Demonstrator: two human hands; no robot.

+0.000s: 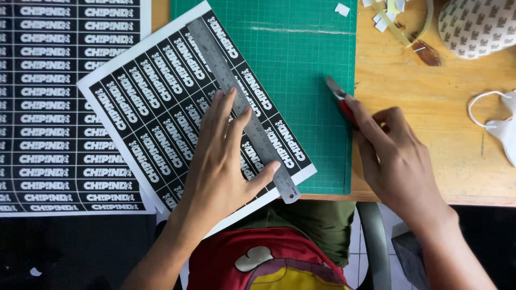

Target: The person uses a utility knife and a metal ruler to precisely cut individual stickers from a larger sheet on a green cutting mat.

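Ruler being pinned on sticker sheet, knife being held off to the side.

The steel ruler [242,110] is being pressed flat by the left hand [223,161], fingers spread, across the label sheet [161,107] lying tilted on the green cutting mat [306,64]. A red-handled craft knife [339,99] is being pinched by the right hand [395,156], closed round the handle, blade tip resting on bare mat right of the sheet, apart from the ruler. Judged: pressure is best being kept even along the ruler, fingertips back from the cutting edge, blade run against the steel. The wooden surface [430,107] is being shared with a second label sheet [64,96] at left, paper scraps [342,9], a patterned pouch [475,24] and a white face mask [502,126] at right. Tiled floor below.
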